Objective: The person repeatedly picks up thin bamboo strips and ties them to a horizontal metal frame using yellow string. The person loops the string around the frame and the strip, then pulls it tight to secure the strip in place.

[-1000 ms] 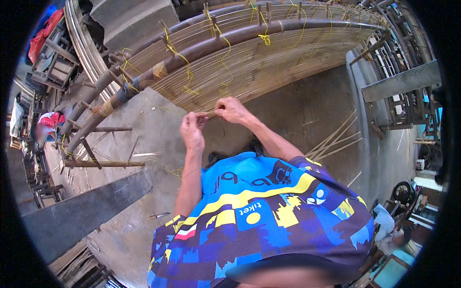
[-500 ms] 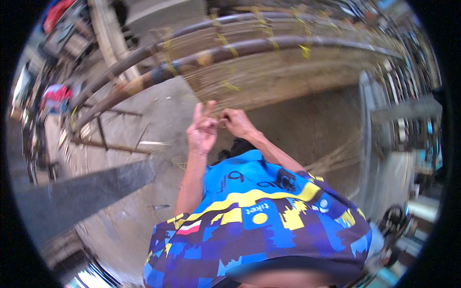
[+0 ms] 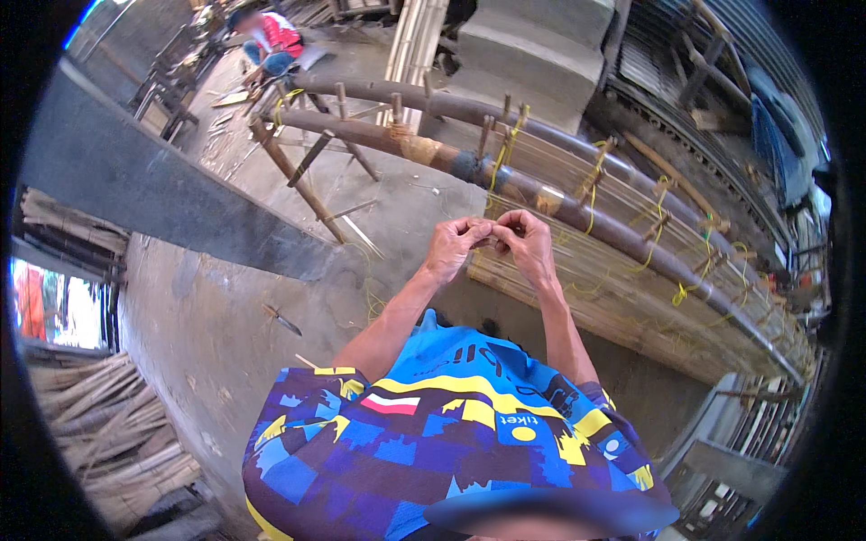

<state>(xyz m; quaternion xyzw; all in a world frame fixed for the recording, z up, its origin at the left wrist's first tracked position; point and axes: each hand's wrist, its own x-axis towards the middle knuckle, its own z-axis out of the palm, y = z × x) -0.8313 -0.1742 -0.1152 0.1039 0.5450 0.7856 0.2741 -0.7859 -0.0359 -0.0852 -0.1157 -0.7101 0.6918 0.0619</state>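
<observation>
My left hand point(image 3: 451, 250) and my right hand point(image 3: 530, 247) meet in front of my chest, thumbs and fingertips pinched together. Whatever lies between the fingertips is too small to make out. Just beyond my right hand runs a long dark pole point(image 3: 528, 190) of a rack, with yellow cord point(image 3: 591, 209) tied round it at intervals. From the rack hangs a panel of thin bamboo-like slats point(image 3: 577, 288), right of and below my hands. Loose yellow string point(image 3: 372, 293) trails near my left forearm.
A knife point(image 3: 285, 321) lies on the concrete floor to the left. A broad grey post point(image 3: 194, 194) slants across the left side. Split bamboo point(image 3: 117, 433) is piled at lower left. Another person in red point(image 3: 278, 36) crouches far left. Concrete steps point(image 3: 532, 54) rise behind the rack.
My view has swung left, bringing the crouching person and the bamboo pile into sight. My left hand, earlier with two fingers raised, now has its fingers bent in to meet my right.
</observation>
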